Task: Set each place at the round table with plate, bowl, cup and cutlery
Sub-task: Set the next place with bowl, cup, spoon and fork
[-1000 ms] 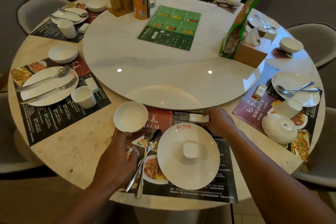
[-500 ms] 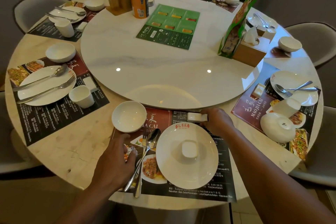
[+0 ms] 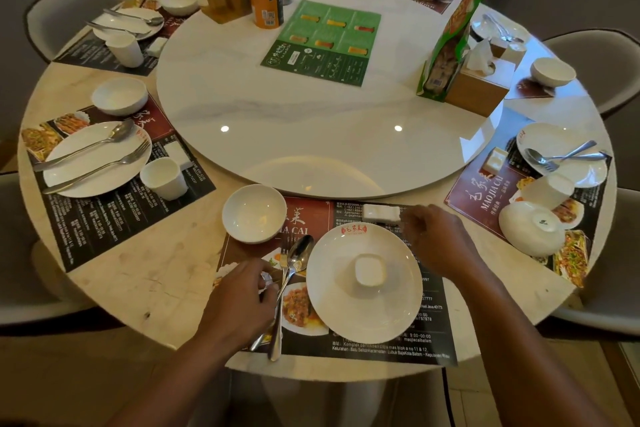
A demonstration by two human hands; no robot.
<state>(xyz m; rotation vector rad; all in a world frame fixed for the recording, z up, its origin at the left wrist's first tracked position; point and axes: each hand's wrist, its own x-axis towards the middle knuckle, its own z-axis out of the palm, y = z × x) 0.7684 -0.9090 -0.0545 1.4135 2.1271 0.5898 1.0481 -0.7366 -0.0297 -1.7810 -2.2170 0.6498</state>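
Your left hand (image 3: 239, 302) pinches the shiny steel fork (image 3: 284, 262) left of the round white plate (image 3: 346, 317); your right hand (image 3: 437, 240) is blurred, grip unclear

— What does the left hand (image 3: 239, 298) hide?
— Part of the fork (image 3: 284, 254) and spoon (image 3: 300, 253) handles. Whether it grips them cannot be told.
— And the right hand (image 3: 440, 243)?
— Its fingertips (image 3: 410, 222) blur beside the white rest (image 3: 381, 212), so contact is unclear. The placemat (image 3: 381, 347) print is too small to read, and the picture's edge cuts off the right chair (image 3: 623, 270).
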